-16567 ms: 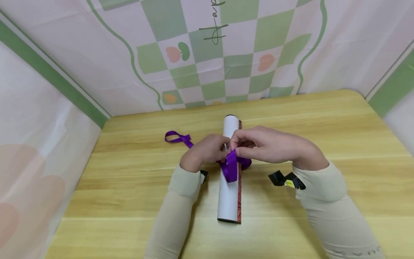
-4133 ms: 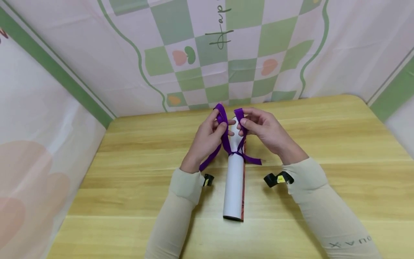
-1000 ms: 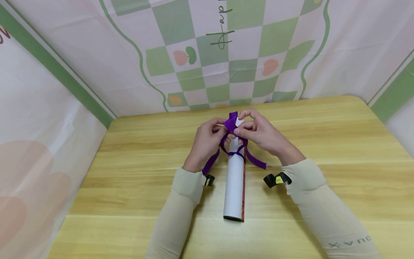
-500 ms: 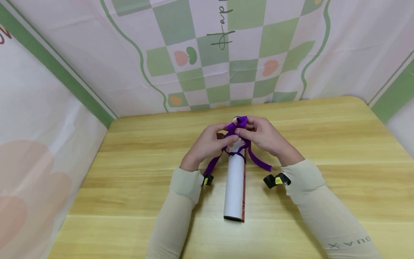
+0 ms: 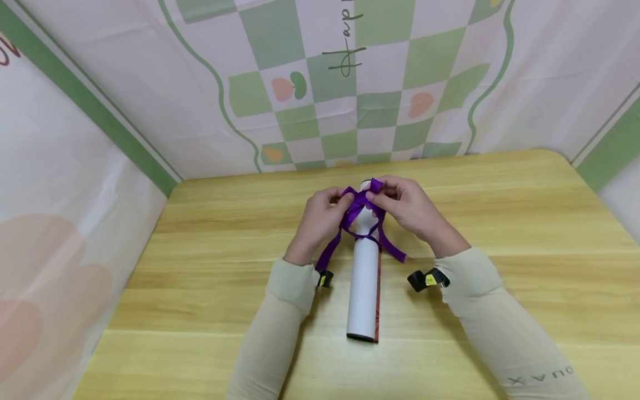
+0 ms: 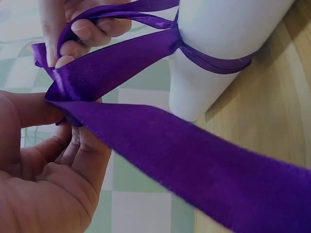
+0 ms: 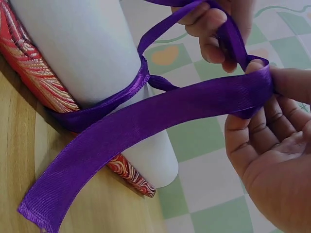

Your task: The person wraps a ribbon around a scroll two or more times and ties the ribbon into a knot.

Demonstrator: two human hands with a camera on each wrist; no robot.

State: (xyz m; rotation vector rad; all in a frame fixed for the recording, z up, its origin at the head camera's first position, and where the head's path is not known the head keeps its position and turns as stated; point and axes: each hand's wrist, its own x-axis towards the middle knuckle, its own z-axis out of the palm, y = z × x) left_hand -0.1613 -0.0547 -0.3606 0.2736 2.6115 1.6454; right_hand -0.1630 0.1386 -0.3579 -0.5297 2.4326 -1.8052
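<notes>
A white paper scroll point(image 5: 364, 294) with a red and gold brocade edge point(image 7: 131, 177) lies lengthwise on the table. Purple satin ribbon point(image 6: 184, 155) circles its middle and is knotted on top. Above the scroll's far half, the left hand point(image 5: 317, 219) pinches one ribbon loop between thumb and fingers. Opposite it, the right hand point(image 5: 407, 205) pinches another loop, and the two cross between the hands. One loose tail hangs by the left wrist; the other, its cut end frayed in the right wrist view, trails to the right.
The wooden table point(image 5: 200, 289) extends to both sides of the scroll. Behind it hangs a green and white checked cloth point(image 5: 332, 105), with more pale cloth at left and right. Small black cameras point(image 5: 425, 279) sit at both wrists.
Two loops held up separately about four seconds ago are now crossed over each other. Within the last second the hands shifted their pinch, and the left hand now holds a loop out to the left.
</notes>
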